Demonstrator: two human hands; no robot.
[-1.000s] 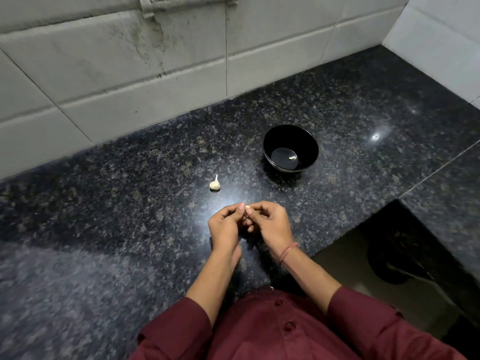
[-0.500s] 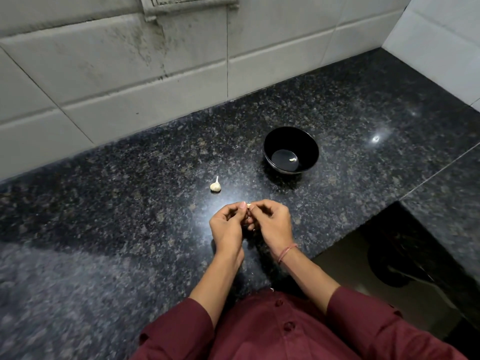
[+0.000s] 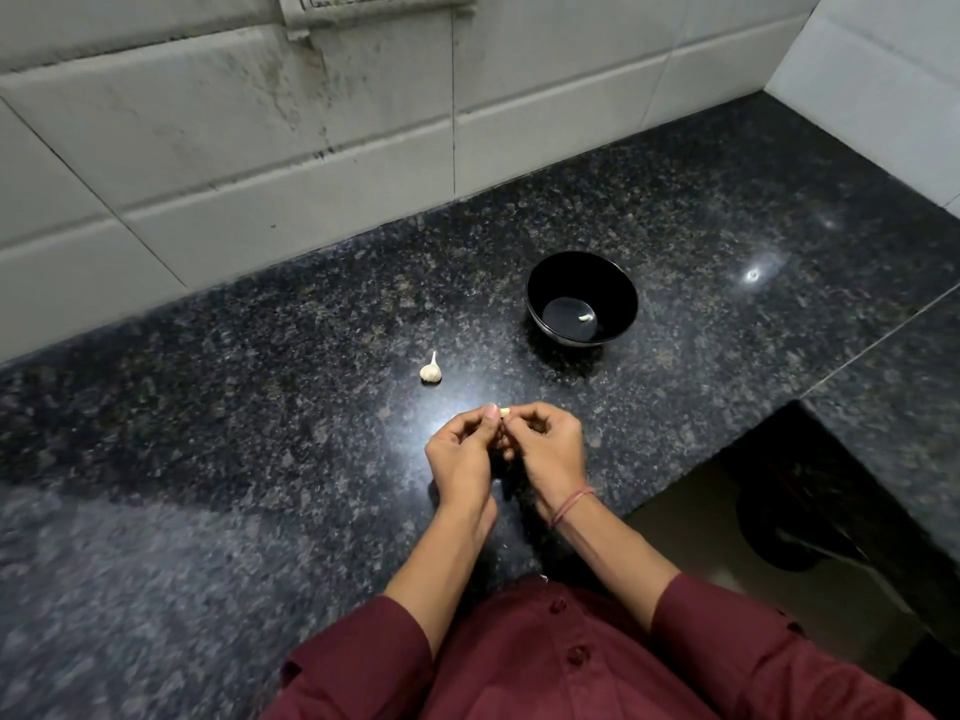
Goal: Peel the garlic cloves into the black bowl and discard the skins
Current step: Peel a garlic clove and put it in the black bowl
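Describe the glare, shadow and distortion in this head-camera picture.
Head view: bright glare spots on the granite counter, one right of the black bowl, one beneath the hands; a broad shadow dulls the near-left counter; wide-angle lens bows the wall tiles; edges look soft.

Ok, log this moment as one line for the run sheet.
step: peeling | left hand and right hand: both on garlic clove | black bowl: one peeled clove | counter: small garlic bulb, untouched
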